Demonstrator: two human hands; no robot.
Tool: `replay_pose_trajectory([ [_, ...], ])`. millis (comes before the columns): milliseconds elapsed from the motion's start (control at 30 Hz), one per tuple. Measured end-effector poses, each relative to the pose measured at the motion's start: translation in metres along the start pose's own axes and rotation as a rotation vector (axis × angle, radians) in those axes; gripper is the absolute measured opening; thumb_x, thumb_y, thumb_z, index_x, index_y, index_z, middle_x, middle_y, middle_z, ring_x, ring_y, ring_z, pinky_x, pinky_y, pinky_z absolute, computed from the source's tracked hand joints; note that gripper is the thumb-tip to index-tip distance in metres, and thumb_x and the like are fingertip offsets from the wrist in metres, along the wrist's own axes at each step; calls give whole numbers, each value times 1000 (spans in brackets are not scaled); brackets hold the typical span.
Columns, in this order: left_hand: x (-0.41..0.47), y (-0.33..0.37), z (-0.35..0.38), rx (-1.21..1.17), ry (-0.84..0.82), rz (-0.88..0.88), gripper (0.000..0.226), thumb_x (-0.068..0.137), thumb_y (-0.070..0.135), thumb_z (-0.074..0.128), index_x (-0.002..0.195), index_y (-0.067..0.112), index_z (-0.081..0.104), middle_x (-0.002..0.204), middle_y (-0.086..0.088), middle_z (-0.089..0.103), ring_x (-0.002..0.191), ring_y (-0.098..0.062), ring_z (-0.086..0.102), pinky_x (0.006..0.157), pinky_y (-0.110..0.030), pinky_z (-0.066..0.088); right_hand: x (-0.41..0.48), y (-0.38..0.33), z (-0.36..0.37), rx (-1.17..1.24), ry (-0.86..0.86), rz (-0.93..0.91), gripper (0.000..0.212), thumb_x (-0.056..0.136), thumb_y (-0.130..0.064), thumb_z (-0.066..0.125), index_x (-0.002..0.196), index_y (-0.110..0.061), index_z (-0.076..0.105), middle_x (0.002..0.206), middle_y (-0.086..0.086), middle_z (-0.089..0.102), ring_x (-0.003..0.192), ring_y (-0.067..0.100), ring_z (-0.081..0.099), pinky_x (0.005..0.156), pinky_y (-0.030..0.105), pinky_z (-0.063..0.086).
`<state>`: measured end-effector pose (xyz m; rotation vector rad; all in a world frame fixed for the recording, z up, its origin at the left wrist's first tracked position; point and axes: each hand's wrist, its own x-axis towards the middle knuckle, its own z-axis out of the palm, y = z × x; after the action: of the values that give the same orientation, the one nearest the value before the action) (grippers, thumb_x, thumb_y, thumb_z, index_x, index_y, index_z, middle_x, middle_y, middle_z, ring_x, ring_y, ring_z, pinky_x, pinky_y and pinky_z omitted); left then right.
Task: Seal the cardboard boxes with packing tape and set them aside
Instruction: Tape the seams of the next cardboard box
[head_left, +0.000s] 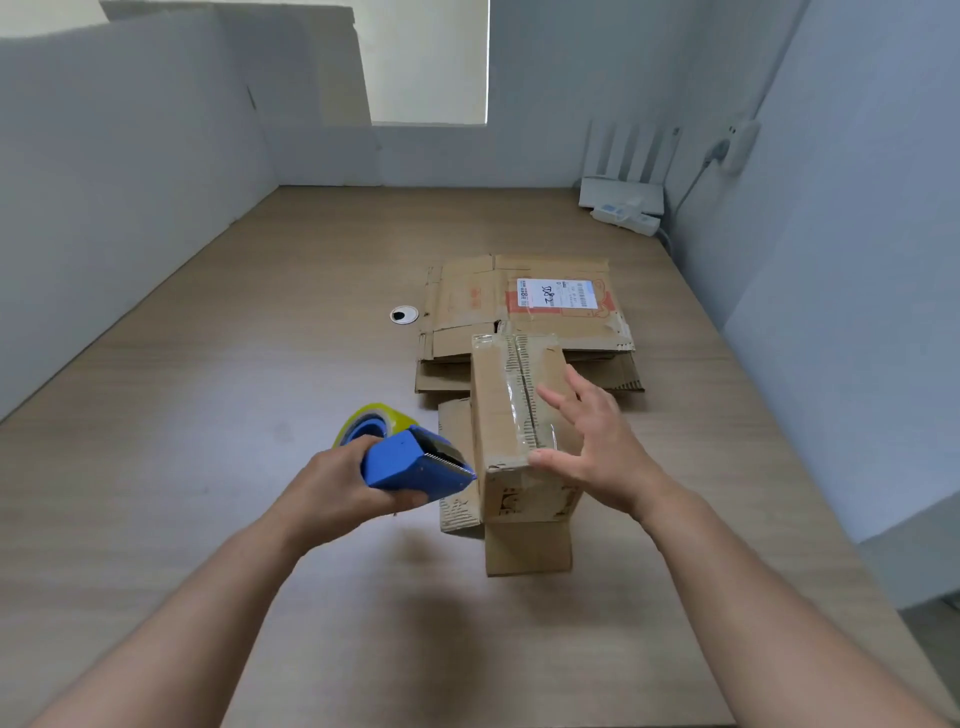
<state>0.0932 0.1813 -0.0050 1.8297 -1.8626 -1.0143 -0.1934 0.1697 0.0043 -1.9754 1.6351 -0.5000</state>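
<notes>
One box (506, 415) taped along its top seam, not yet set aside; flattened cartons (467, 301) behind wait unsealed; left hand (332, 488) grips the tape dispenser (410, 462); right hand (597, 447), fingers spread, touches the box.

left hand (337, 483): grips tape dispenser (410, 465) | right hand (597, 452): fingers spread

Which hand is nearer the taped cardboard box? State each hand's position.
Right. The right hand is open at the right side of the cardboard box; the left hand grips the blue tape dispenser just left of it, not touching.
</notes>
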Motion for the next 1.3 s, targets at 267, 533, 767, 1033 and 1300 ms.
replay_pose_trajectory([
  [267, -17, 39, -2, -62, -90, 219, 46, 67, 36, 83, 105, 34, 57, 102, 9, 65, 91, -12, 63, 78, -28, 56, -17, -43, -15, 399, -86, -150, 47, 77, -41, 62, 123, -37, 54, 121, -12, 56, 102, -6, 49, 79, 7, 40],
  [533, -21, 51, 0, -84, -144, 256, 71, 44, 75, 76, 102, 40, 56, 100, 12, 66, 91, -8, 63, 80, -31, 57, -33, -48, -17, 455, -78, -203, 20, 78, -36, 60, 95, -29, 68, 94, -13, 61, 86, -2, 51, 72, 11, 38],
  [767, -22, 63, 3, -115, -175, 261, 61, 43, 63, 77, 94, 33, 67, 88, 10, 70, 80, -11, 65, 75, -37, 57, -29, -42, -12, 392, 280, -220, 6, 86, -11, 68, 85, -17, 68, 82, -11, 58, 73, 5, 54, 66, 18, 47],
  [1033, -20, 96, -9, -140, -134, 155, 61, 49, 68, 77, 89, 23, 65, 78, 3, 70, 71, -15, 67, 58, -19, 51, -31, -48, -14, 628, 402, -20, 15, 89, -10, 64, 76, -18, 65, 67, -5, 61, 55, -1, 53, 55, 15, 46],
  [1300, -19, 71, -81, 126, -247, 3, 105, 13, 93, 62, 78, 11, 72, 70, -6, 72, 64, -23, 69, 64, -31, 44, -43, 2, -29, 699, 500, 295, 18, 87, -8, 65, 69, -10, 65, 52, -6, 59, 41, 7, 43, 44, 19, 40],
])
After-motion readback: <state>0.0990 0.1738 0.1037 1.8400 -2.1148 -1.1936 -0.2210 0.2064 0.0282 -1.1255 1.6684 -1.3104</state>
